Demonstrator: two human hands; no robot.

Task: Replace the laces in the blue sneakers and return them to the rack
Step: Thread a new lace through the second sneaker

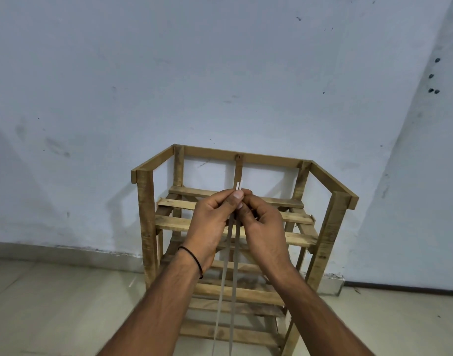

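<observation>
Two hands: left hand (pixel 210 222) and right hand (pixel 264 227), touching, raised before the rack's top shelf.
Grip: both pinch the lace ends between thumb and curled fingers.
Lace: flat grey shoelace (pixel 226 265); its white tips (pixel 239 185) stand side by side above the thumbs, and two strands hang down before the rack.
Rack: slatted bare-wood shoe rack (pixel 147 214), backed against the pale wall (pixel 220 73).
Floor: beige tiles (pixel 53 304) under the rack.
Wrist: black thread band (pixel 194 258), left.

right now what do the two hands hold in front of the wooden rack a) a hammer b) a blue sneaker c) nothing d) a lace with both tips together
d: the left hand and right hand pinch a lace, white tips side by side, two strands hanging down.
</observation>
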